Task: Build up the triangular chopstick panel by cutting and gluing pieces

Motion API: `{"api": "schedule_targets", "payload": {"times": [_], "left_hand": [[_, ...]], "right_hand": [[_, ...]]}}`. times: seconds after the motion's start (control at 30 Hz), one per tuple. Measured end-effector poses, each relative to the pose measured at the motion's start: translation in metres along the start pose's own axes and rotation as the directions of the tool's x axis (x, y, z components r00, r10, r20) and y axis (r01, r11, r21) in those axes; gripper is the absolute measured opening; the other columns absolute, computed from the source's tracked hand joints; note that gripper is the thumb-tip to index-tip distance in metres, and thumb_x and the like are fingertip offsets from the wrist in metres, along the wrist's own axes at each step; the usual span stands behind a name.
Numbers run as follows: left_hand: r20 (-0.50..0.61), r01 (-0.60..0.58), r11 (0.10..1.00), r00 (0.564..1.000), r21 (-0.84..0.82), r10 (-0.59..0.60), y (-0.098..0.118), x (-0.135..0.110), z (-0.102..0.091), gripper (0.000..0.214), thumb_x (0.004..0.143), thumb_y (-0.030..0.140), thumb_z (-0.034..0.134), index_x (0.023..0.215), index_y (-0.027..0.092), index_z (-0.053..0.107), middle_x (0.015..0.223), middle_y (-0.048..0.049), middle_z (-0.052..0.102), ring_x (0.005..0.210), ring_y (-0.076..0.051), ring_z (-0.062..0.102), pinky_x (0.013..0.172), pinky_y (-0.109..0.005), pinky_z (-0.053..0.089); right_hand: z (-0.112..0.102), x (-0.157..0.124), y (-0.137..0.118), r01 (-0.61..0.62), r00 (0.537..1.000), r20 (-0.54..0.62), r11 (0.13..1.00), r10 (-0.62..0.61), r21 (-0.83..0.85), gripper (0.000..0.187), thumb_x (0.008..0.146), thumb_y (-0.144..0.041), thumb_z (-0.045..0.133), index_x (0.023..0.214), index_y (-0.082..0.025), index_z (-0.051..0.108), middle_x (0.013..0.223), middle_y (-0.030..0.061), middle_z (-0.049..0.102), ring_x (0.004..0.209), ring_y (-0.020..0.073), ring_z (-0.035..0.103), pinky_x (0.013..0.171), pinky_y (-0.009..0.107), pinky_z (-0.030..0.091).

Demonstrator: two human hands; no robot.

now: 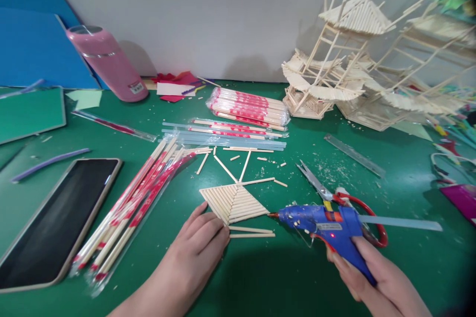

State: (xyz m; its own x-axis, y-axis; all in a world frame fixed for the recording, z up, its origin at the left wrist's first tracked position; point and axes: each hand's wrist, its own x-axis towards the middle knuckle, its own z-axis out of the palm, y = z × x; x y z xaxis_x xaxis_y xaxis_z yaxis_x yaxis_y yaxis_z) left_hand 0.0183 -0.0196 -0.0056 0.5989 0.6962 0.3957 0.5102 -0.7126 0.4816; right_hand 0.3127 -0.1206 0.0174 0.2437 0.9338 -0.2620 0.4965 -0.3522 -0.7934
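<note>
My right hand (366, 270) grips a blue hot glue gun (323, 220) by its handle. A pale glue stick (405, 222) juts from its back and a small red light glows on its side. The nozzle meets the right corner of a fan-shaped panel of wooden sticks (238, 203), from whose top bare sticks spread. My left hand (203, 240) is closed at the panel's lower left edge, its fingertips pressed on the corner; the thumb is hidden. Two loose sticks (253, 233) lie just right of these fingers. Red-handled scissors (316, 183) rest behind the glue gun.
Wrapped chopsticks (137, 198) and a phone (55, 223) lie at left. A chopstick bundle (247, 106) and glue sticks (230, 139) lie farther back. Stick-built towers (334, 59) stand at back right, a pink bottle (107, 62) at back left. A clear ruler (355, 155) lies right.
</note>
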Motion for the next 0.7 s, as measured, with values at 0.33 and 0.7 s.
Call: {"api": "schedule_targets", "payload": {"times": [0.33, 0.7], "left_hand": [[0.008, -0.006, 1.0, 1.0, -0.008, 0.006, -0.001, 0.001, 0.0, 0.017, 0.086, 0.006, 0.044, 0.093, 0.017, 0.057, 0.089, -0.0023, 0.059, 0.089, -0.014, 0.054, 0.104, -0.047, 0.032], [-0.024, -0.021, 1.0, 0.999, 0.009, 0.021, -0.001, 0.002, 0.001, 0.019, 0.087, 0.007, 0.043, 0.092, 0.017, 0.057, 0.086, -0.0021, 0.059, 0.088, -0.014, 0.054, 0.104, -0.044, 0.032]], "right_hand": [[0.003, 0.0, -0.003, 0.039, 0.999, 0.003, 0.999, -0.039, -0.01, 0.037, 0.082, -0.047, 0.049, 0.109, -0.023, 0.054, 0.083, 0.0059, 0.068, 0.052, 0.0137, 0.059, 0.047, 0.02, 0.051], [0.0, 0.008, -0.009, -0.179, 0.984, 0.044, 0.962, 0.174, 0.205, 0.034, 0.082, -0.048, 0.05, 0.104, -0.023, 0.048, 0.071, 0.0, 0.058, 0.051, 0.0104, 0.046, 0.05, 0.024, 0.044]]}}
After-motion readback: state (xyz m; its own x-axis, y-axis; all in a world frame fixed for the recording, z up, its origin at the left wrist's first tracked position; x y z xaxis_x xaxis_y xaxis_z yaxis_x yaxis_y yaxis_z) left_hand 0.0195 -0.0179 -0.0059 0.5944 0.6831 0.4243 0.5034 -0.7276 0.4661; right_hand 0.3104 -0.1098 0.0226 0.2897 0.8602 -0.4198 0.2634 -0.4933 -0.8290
